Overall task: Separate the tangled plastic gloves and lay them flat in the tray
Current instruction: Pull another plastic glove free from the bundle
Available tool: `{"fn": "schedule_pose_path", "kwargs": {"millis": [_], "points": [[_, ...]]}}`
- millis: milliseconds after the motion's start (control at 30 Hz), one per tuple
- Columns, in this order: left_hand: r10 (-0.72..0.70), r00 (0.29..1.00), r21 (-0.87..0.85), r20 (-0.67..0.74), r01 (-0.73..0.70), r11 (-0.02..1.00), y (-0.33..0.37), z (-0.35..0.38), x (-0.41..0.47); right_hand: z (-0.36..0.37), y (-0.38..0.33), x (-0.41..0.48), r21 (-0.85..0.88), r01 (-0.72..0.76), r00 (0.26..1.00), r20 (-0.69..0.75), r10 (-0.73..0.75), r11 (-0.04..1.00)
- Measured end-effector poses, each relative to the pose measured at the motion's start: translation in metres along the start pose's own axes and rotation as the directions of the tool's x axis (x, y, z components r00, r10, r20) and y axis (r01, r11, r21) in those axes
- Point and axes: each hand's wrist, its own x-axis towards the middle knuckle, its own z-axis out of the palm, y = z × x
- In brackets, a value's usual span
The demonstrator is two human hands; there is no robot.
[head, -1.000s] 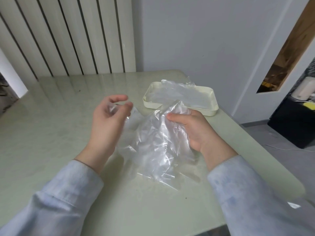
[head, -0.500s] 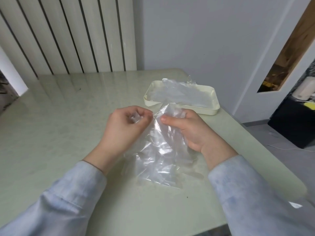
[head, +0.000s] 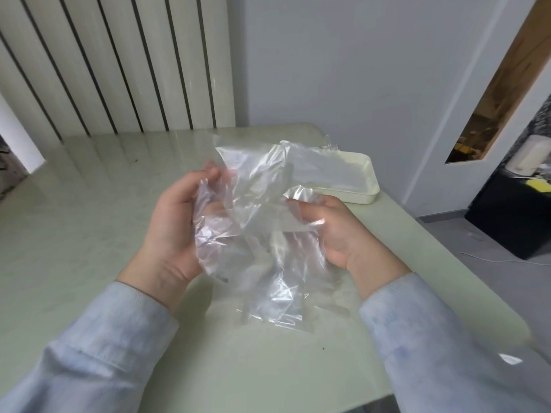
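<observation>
A crumpled bunch of clear plastic gloves (head: 262, 234) is held up above the pale green table (head: 89, 222), between both hands. My left hand (head: 176, 234) grips its left side, thumb and fingers pinched on the film near the top. My right hand (head: 337, 231) holds the right side with fingers curled into the plastic. The lower end of the bunch hangs down and touches the table. Behind it, at the back right, stands the cream tray (head: 371, 186) with clear plastic lying in it; the raised gloves hide the tray's left part.
The table's right edge runs close by the tray and my right sleeve. A slatted white panel and a grey wall stand behind the table. A black cabinet (head: 512, 222) is on the floor to the right. A small scrap of plastic (head: 511, 359) lies at the lower right.
Both hands have lifted the gloves off the table and pulled them wider apart; the film now spreads up in front of the tray. My left hand moved back left and opened its grip sideways.
</observation>
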Motion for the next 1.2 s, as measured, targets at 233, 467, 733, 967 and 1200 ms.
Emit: {"fn": "schedule_pose_path", "kwargs": {"millis": [233,467,733,967,1200], "points": [[-0.056,0.988,0.429,-0.146,0.114,0.896,-0.026,-0.015,0.017,0.0,-0.001,-0.001,-0.034,0.013,1.0,0.015,-0.012,0.999],[-0.127,0.913,0.382,-0.387,0.284,0.879,-0.035,-0.003,0.007,0.001,-0.003,-0.002,-0.016,-0.073,0.997,-0.024,0.072,0.997],[-0.308,0.93,0.141,-0.202,0.339,0.93,-0.034,-0.002,0.01,0.006,-0.004,-0.006,-0.048,0.006,0.995,0.105,-0.001,0.999],[-0.005,0.926,0.494,-0.377,0.206,0.845,-0.034,-0.002,0.006,0.0,0.002,0.002,-0.054,0.099,0.995,-0.027,-0.101,0.994],[0.098,0.912,0.583,-0.398,0.168,0.795,-0.029,-0.011,0.012,-0.004,0.0,0.002,-0.051,0.125,0.991,-0.037,-0.127,0.991]]}}
